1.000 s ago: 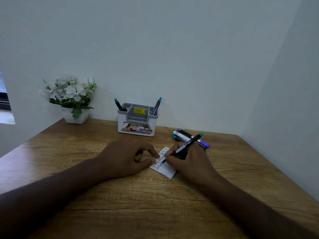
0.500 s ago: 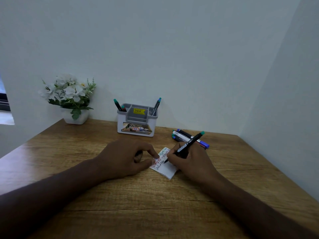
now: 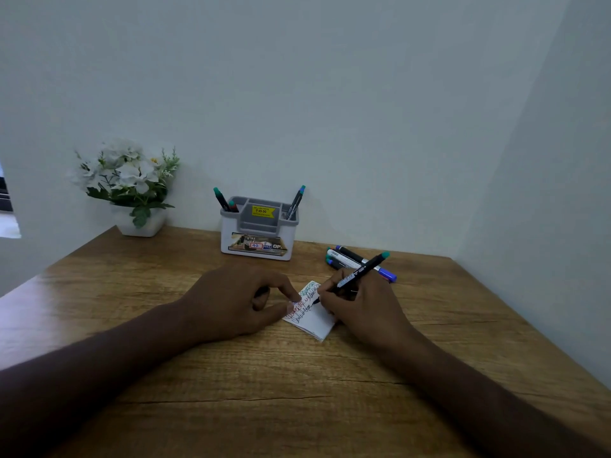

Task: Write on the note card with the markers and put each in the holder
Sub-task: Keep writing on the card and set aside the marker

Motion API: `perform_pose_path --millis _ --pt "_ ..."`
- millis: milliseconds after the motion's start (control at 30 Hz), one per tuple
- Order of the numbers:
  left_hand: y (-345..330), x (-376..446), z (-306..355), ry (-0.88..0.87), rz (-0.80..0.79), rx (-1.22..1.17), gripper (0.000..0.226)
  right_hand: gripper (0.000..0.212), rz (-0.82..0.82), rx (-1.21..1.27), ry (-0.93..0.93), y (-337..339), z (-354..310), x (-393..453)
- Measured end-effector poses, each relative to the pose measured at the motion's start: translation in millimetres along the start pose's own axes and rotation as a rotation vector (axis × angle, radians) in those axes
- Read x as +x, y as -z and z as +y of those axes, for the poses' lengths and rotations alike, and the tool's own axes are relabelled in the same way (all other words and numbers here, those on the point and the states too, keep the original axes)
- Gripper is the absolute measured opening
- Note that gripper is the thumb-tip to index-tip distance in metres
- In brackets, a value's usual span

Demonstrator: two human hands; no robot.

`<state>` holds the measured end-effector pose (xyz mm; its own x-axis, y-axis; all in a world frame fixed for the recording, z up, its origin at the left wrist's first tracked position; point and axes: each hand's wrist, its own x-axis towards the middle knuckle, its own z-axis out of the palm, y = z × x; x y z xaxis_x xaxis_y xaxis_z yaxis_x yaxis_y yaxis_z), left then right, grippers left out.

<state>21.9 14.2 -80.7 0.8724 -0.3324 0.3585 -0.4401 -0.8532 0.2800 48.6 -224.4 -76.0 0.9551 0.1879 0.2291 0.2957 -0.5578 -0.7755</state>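
Note:
A small white note card (image 3: 313, 320) lies on the wooden desk (image 3: 297, 391), with green, blue, red and black lines of writing on it. My right hand (image 3: 358, 307) grips a black marker (image 3: 362, 270) with a teal end, its tip down on the card. My left hand (image 3: 241, 299) pins the card's left edge with thumb and fingertips. The grey and white holder (image 3: 259, 239) stands at the back by the wall, with markers (image 3: 222, 200) in its left slot and one (image 3: 296, 201) in its right slot. Several loose markers (image 3: 350, 259) lie behind my right hand.
A white pot of white flowers (image 3: 132, 186) sits at the back left corner. Walls close the desk at the back and on the right.
The marker tip has travelled rightward along the black line on the card, and my right hand shifted slightly with it. My left hand stays on the card.

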Motion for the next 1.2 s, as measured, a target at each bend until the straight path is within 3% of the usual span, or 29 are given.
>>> perform_pose_path --millis 200,300,500,700,800,933,1200 --pt "0 -1 0 0.002 -0.005 0.007 0.022 0.016 0.004 -0.018 -0.017 0 -1 1" --pt "-1 -1 1 0.004 -0.003 0.005 0.021 0.007 -0.001 0.004 -0.043 1 -3 1" --pt "3 -8 5 -0.024 0.096 -0.016 0.046 0.006 0.099 0.627 -0.057 16 -6 2" --pt "9 -10 16 -0.077 0.122 -0.262 0.080 0.020 -0.067 0.949 -0.016 9 -10 -10" --pt "11 -12 19 -0.085 0.082 -0.370 0.084 0.030 -0.146 0.949 0.017 4 -15 -18" --pt "12 -12 20 -0.074 0.058 -0.383 0.087 0.023 -0.162 0.788 0.078 1 -16 -21" --pt "15 -13 23 -0.086 -0.004 -0.409 0.084 0.010 -0.158 0.733 0.105 0 -21 -25"
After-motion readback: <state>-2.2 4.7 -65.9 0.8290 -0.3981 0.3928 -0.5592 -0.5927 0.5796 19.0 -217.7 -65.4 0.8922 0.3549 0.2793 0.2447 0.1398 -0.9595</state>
